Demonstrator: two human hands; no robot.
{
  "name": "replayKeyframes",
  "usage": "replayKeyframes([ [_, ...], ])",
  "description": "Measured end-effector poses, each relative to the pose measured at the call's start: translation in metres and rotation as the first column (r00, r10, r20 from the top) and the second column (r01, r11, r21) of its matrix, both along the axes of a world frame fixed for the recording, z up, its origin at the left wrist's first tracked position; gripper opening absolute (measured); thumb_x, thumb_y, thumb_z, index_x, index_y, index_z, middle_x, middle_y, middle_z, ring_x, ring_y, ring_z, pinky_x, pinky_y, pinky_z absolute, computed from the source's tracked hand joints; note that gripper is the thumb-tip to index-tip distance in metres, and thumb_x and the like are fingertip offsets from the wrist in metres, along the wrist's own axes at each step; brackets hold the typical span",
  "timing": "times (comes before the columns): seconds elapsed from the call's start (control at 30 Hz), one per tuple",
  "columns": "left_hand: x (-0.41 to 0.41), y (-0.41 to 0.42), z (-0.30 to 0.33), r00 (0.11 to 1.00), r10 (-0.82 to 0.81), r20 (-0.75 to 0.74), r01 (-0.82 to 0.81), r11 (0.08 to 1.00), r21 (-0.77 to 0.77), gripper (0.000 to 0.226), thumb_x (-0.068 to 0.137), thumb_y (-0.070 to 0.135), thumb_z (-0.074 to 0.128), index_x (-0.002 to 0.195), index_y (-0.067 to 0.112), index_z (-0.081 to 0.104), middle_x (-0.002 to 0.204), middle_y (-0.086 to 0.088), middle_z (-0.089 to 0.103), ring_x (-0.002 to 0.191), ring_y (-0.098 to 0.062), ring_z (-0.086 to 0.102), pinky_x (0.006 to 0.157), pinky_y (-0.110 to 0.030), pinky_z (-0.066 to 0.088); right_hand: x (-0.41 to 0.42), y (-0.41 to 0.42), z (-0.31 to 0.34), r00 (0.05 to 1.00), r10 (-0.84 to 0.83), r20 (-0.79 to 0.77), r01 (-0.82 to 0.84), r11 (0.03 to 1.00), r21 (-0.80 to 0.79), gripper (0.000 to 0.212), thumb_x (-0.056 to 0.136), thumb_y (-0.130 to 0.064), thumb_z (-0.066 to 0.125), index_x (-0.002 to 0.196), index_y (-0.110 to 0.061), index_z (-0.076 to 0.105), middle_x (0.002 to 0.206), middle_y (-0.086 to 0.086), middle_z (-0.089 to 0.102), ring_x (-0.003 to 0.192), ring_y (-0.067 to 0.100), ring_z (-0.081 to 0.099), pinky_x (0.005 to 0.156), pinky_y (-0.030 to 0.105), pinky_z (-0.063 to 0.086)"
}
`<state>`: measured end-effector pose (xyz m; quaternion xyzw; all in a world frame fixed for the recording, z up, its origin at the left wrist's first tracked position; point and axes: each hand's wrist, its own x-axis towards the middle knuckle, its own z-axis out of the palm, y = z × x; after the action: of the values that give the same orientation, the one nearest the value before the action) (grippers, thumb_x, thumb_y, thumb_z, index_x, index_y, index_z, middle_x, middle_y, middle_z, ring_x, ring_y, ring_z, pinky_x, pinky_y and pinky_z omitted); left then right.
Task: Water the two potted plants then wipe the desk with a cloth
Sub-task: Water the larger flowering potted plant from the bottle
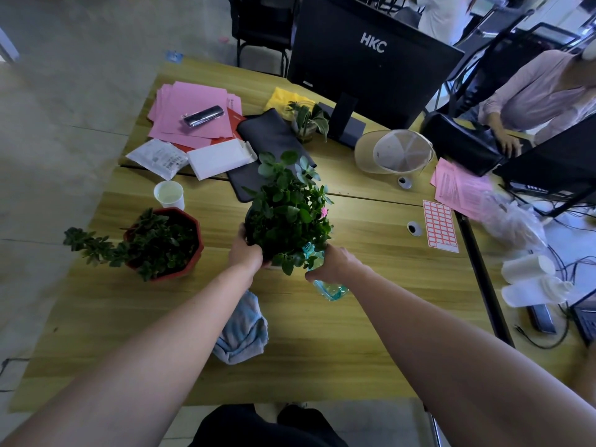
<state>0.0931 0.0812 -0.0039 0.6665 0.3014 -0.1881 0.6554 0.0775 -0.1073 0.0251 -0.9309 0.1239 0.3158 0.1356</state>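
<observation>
wooden desk (371, 333) under plants, cloth (242, 330), papers

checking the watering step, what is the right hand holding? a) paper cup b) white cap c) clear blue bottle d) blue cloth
c: the right hand is curled round a clear blue bottle tipped toward the plant; the cloth lies on the desk.

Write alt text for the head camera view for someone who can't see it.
The left hand steadies a leafy potted plant while the right hand tips a clear teal bottle toward it. A red-potted plant stands left; a blue cloth lies on the wooden desk.
</observation>
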Motion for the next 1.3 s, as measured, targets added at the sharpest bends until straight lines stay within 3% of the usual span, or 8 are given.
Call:
replayKeyframes([
  [0.23,0.002,0.000,-0.005,1.000,-0.006,-0.003,0.006,1.000,-0.012,0.074,0.096,-0.008,0.033,0.156,0.035,0.027,0.151,-0.008,0.046,0.123,-0.035,0.057,0.051,-0.025,0.057,0.000,-0.001,-0.001,1.000,0.010,-0.001,-0.010,1.000,-0.010,0.082,0.075,-0.047,0.080,0.144,-0.024,0.040,0.126,0.009,0.059,0.111,0.029,0.058,0.090,0.039,0.051],
  [0.7,0.001,0.000,-0.006,1.000,-0.009,0.008,0.009,1.000,-0.010,0.075,0.095,-0.007,0.032,0.157,0.034,0.025,0.152,-0.005,0.045,0.125,-0.033,0.056,0.062,-0.029,0.058,0.001,0.001,-0.004,1.000,-0.006,0.008,0.006,1.000,-0.004,0.084,0.074,-0.047,0.080,0.143,-0.023,0.040,0.130,0.008,0.058,0.111,0.029,0.058,0.091,0.040,0.051],
  [0.87,0.002,0.000,-0.008,1.000,-0.006,0.004,0.006,0.999,-0.038,0.075,0.096,-0.007,0.033,0.157,0.035,0.024,0.153,-0.006,0.044,0.124,-0.032,0.056,0.051,-0.023,0.056,0.001,0.000,-0.005,1.000,-0.007,0.010,0.007,1.000,-0.005,0.083,0.073,-0.047,0.080,0.142,-0.023,0.041,0.127,0.008,0.059,0.109,0.030,0.059,0.090,0.040,0.052],
  [1.07,0.002,0.000,-0.010,1.000,-0.015,0.000,0.015,1.000,-0.008,0.074,0.096,-0.007,0.032,0.157,0.034,0.025,0.152,-0.006,0.045,0.123,-0.033,0.056,0.047,-0.021,0.055,0.002,0.000,-0.006,1.000,-0.007,0.011,0.007,1.000,-0.005,0.086,0.072,-0.048,0.081,0.144,-0.024,0.041,0.129,0.008,0.058,0.111,0.030,0.059,0.091,0.041,0.052],
  [1.23,0.003,0.001,-0.011,1.000,-0.017,0.005,0.017,1.000,0.000,0.074,0.095,-0.006,0.032,0.157,0.035,0.024,0.152,-0.006,0.046,0.126,-0.032,0.055,0.070,-0.032,0.059,0.002,-0.001,-0.008,1.000,-0.005,0.013,0.005,1.000,0.000,0.086,0.073,-0.047,0.081,0.145,-0.024,0.039,0.129,0.008,0.058,0.110,0.030,0.059,0.088,0.039,0.052],
  [1.3,0.002,0.001,-0.011,1.000,-0.015,0.003,0.015,1.000,-0.006,0.074,0.096,-0.006,0.032,0.157,0.035,0.024,0.152,-0.006,0.046,0.124,-0.032,0.057,0.069,-0.032,0.059,0.002,-0.002,-0.009,1.000,-0.004,0.018,0.004,1.000,0.004,0.086,0.073,-0.046,0.081,0.145,-0.024,0.039,0.129,0.008,0.058,0.110,0.030,0.059,0.087,0.038,0.051],
])
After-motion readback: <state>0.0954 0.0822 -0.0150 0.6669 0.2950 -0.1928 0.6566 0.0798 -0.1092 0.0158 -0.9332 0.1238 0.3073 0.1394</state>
